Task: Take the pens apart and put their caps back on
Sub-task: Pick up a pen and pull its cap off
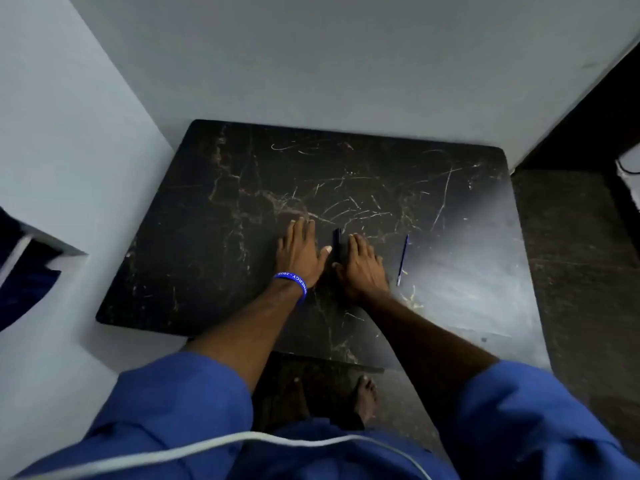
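Note:
Both hands lie flat, palms down, on a dark marble slab [242, 202]. My left hand [299, 252], with a blue wristband, has its fingers stretched out and holds nothing. My right hand [360, 266] also rests flat beside it. Between the two hands lies a dark blue pen [336, 241], pointing away from me, its near end hidden by the right hand's thumb side. A thin blue pen refill [402, 259] lies alone to the right of my right hand, apart from it. No loose caps can be made out.
Pale walls close the slab in at the back and left. A dark floor [571, 271] runs along the right side. A bare foot [367, 396] stands below the slab's front edge. A white cable [173, 452] crosses my blue sleeves.

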